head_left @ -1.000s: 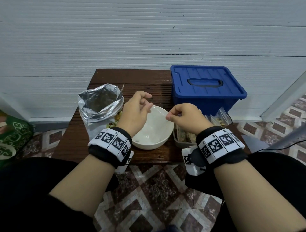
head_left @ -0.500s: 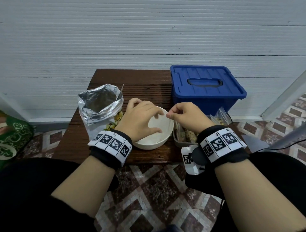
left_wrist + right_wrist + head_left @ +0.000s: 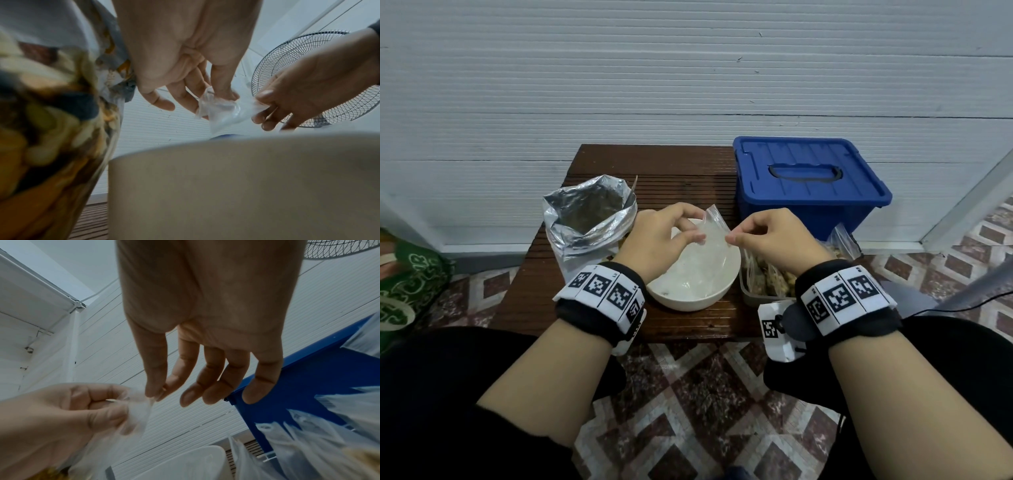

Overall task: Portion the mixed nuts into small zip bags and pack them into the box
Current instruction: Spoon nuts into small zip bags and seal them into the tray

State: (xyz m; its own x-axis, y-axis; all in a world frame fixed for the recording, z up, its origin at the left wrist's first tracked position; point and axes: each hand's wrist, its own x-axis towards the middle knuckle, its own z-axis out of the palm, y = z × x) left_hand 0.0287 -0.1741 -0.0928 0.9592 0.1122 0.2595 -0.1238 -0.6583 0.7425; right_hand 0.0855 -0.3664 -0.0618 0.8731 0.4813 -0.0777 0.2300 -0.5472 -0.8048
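Both hands hold an empty clear zip bag [image 3: 710, 236] over a white bowl [image 3: 695, 294]. My left hand [image 3: 664, 236] pinches its left top edge, and my right hand [image 3: 767, 236] pinches the right edge between thumb and forefinger. In the left wrist view the zip bag [image 3: 224, 110] hangs crumpled between the fingers of both hands. In the right wrist view the zip bag [image 3: 139, 412] shows as a thin film below my right thumb. A silver foil bag of nuts [image 3: 589, 219] stands open at the left. The blue box [image 3: 808, 181] sits shut at the back right.
A clear tub [image 3: 763, 284] with filled zip bags stands right of the bowl, below my right wrist. The small brown table [image 3: 534, 301] stands against a white wall. A green bag [image 3: 404, 287] lies on the tiled floor at the left. A fan [image 3: 308, 78] stands to the right.
My left hand moved from the bowl's left rim across to the bag and took hold of its left edge. The bag now spreads between both hands above the bowl.
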